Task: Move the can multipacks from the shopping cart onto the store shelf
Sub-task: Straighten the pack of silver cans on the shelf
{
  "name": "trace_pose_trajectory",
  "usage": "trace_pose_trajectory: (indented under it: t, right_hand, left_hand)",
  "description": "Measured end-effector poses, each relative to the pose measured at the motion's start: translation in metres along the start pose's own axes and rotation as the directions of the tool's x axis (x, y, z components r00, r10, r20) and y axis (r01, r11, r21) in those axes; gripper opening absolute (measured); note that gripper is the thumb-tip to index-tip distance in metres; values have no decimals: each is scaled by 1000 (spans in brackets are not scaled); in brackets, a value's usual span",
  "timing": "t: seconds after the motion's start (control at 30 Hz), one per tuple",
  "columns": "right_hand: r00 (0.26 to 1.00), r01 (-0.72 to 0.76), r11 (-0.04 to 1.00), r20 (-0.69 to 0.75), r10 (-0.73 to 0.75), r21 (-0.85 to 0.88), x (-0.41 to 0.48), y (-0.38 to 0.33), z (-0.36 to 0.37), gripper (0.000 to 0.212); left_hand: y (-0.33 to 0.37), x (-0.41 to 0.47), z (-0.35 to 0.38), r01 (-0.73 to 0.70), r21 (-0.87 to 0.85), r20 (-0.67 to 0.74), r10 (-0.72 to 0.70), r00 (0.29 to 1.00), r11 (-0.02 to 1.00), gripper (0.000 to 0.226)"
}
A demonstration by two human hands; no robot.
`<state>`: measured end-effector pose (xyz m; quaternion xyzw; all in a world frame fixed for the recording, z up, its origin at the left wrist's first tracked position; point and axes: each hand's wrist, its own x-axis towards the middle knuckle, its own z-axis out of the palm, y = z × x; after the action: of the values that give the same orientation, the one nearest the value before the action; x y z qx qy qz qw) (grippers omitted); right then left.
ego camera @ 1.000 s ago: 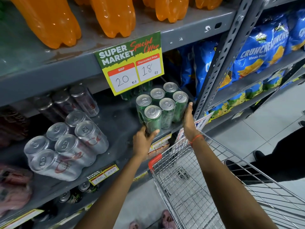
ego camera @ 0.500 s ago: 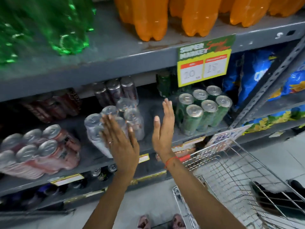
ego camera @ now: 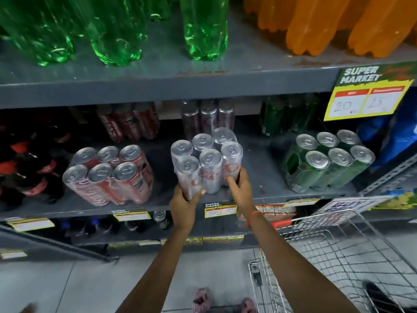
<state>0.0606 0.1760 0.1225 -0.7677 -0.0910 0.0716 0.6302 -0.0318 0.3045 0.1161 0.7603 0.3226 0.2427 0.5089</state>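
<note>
Fingers, left hand (ego camera: 186, 201): curled around the near-left can of the silver 6-pack (ego camera: 206, 161), thumb across its front.
Fingers, right hand (ego camera: 240, 188): wrapped on the pack's near-right corner, index finger lying along the can side.
Silver 6-pack: plastic-wrapped, gripped between both hands, tilted back, at the front of the middle shelf (ego camera: 259, 175).
Neighbours: red 6-pack (ego camera: 108, 175) to the left, green 6-pack (ego camera: 327, 161) to the right, both on the same shelf, apart from the silver one.
Shelf above: green bottles (ego camera: 112, 30) left, orange bottles (ego camera: 327, 23) right.
Price sign (ego camera: 367, 93): hangs at the right.
Shopping cart (ego camera: 338, 256): wire, near right, on a tiled floor.
</note>
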Motion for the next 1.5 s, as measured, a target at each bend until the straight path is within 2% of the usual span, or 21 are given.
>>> trace_pose_trajectory:
  t: [0.17,0.47,0.7,0.93,1.1,1.33,1.5]
  right_hand:
    - [994,3,999,-105,2,47,-17,11,4,36]
    - [982,40,990,-191,-14,133,-31,5,5,28]
    - [978,21,991,-208,7,135,-31,10,7,36]
    - [973,-15,987,-224,51,159,-29,8,9,29]
    - [972,-46,985,-219,83,165,-29,6,11,33]
    - [971,-91,982,-203,124,165,-28,6,12,31]
    - [976,-97,981,-179,127,169,-27,3,10,36]
  left_hand:
    - [-6,4,-9,-70,-1,88,69,994,998,50]
    - [-16,20,-14,-106,-39,219,112,969,994,50]
    - [-15,19,-13,-92,-52,217,101,971,994,51]
    - [-18,20,-12,-102,-16,213,103,972,995,55]
    - [-20,20,-11,-110,-16,207,111,972,994,60]
    - [-21,17,-10,-134,7,187,130,974,991,59]
    - [-18,17,-14,-131,12,231,124,965,991,55]
